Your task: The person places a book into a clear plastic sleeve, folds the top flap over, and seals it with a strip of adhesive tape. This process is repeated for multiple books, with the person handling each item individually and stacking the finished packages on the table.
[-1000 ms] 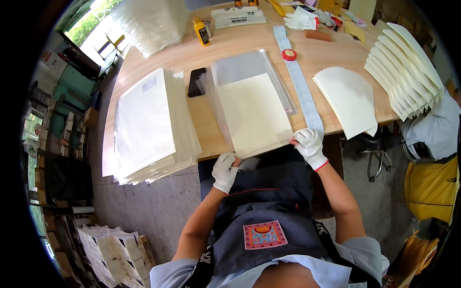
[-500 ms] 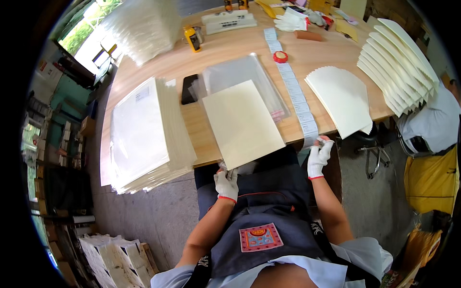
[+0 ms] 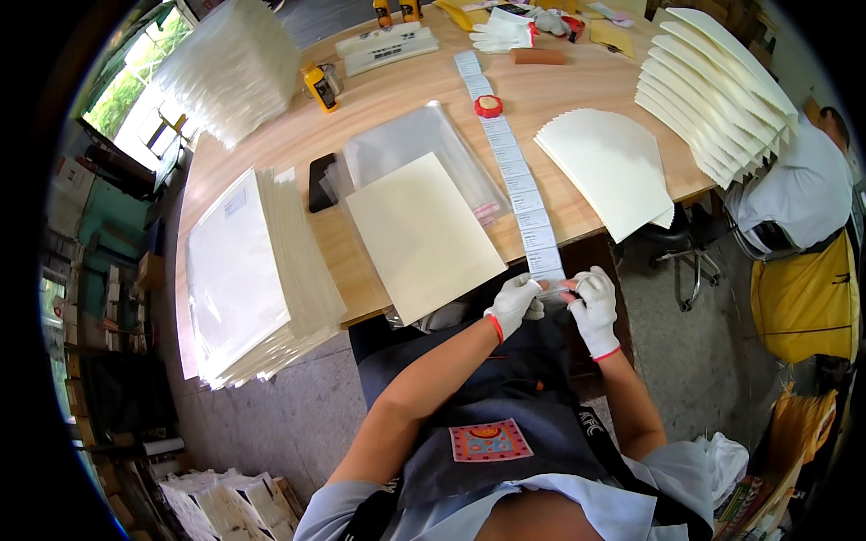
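Long white label strip (image 3: pixel 519 171) runs down the wooden table (image 3: pixel 577 99) past a cream sheet (image 3: pixel 422 236) in a cluttered workroom, its near end off the table edge, pinched between gloved left hand (image 3: pixel 514 304) and right hand (image 3: pixel 593 308), which earlier were apart.

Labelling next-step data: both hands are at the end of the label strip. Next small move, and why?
Probably peel the end label off the label strip. The left hand and right hand pinch the strip's hanging end off the table edge, and the cream sheet lies bare beside them, with no label visible on it.
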Motion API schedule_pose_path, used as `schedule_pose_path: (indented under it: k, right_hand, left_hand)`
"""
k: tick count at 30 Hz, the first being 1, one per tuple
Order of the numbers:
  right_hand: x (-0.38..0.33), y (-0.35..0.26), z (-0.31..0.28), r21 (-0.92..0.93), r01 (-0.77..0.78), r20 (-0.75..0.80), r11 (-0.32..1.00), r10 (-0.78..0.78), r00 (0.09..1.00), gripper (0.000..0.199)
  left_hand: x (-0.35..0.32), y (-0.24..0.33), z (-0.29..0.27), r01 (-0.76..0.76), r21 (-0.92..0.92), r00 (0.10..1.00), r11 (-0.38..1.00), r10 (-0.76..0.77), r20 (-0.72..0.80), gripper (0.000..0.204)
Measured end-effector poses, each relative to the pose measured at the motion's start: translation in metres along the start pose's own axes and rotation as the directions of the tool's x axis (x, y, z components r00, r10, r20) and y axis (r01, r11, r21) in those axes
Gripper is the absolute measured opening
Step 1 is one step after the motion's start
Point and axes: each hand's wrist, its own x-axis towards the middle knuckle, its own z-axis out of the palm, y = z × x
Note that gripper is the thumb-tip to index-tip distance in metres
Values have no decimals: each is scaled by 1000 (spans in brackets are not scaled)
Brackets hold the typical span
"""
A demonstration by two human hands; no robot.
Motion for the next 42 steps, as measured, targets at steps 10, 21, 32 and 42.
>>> schedule_pose_path:
  k: [10,21,32,42]
  right_hand:
    - [28,-33,-16,78,52,-240,996,-32,970,17]
    - [98,-69,78,502,-378,544,778,55,837,5]
    - [166,-79,156,-134,-31,277,990,68,958,24]
    - [49,-77,71,60,-563,870,824,234,435,26]
  left_hand:
    - [-14,-4,-31,41,22,995,999,-39,-94,23]
    - [-160,-36,-165,-313,-192,876,930,205,-436,21]
    - [-194,-47,-128,-264,-99,859,959,187,-476,23]
    - [-221,14,-114,-416,218,737,883,468,-487,28]
